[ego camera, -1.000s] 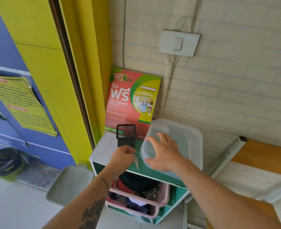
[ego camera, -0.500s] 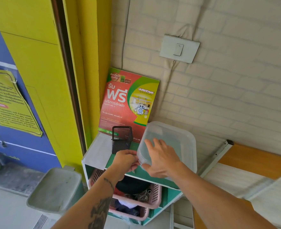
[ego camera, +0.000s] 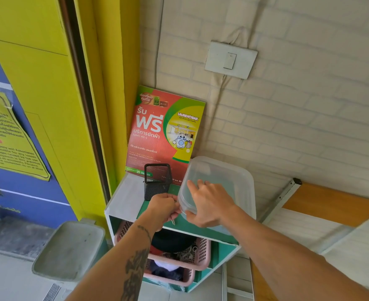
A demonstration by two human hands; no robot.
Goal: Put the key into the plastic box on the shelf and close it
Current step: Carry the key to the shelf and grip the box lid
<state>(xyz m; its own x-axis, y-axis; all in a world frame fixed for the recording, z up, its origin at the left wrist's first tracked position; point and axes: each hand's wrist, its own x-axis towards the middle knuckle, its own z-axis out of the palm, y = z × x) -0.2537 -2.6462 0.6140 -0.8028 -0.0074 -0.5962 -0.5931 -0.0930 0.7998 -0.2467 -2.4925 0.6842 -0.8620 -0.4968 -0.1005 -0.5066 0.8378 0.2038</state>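
A clear plastic box (ego camera: 229, 181) with its lid on stands on top of the green and white shelf (ego camera: 125, 200), at the right. My right hand (ego camera: 209, 205) rests on the lid's near left corner, thumb under the rim. My left hand (ego camera: 164, 208) is closed beside that corner and holds a small metal key (ego camera: 172, 220), whose tip hangs below my fingers. The lid's near edge looks slightly lifted; I cannot see inside the box.
A black mesh pen cup (ego camera: 157, 181) stands left of the box, a red and green laundry poster (ego camera: 166, 133) leans behind. A pink basket (ego camera: 179, 255) fills the shelf below. A grey bin (ego camera: 70, 250) sits left; a wooden bench (ego camera: 331, 203) right.
My left hand with the key rose from the shelf's front edge up to the box's corner. My right hand stayed on the lid and curled its thumb under the rim.
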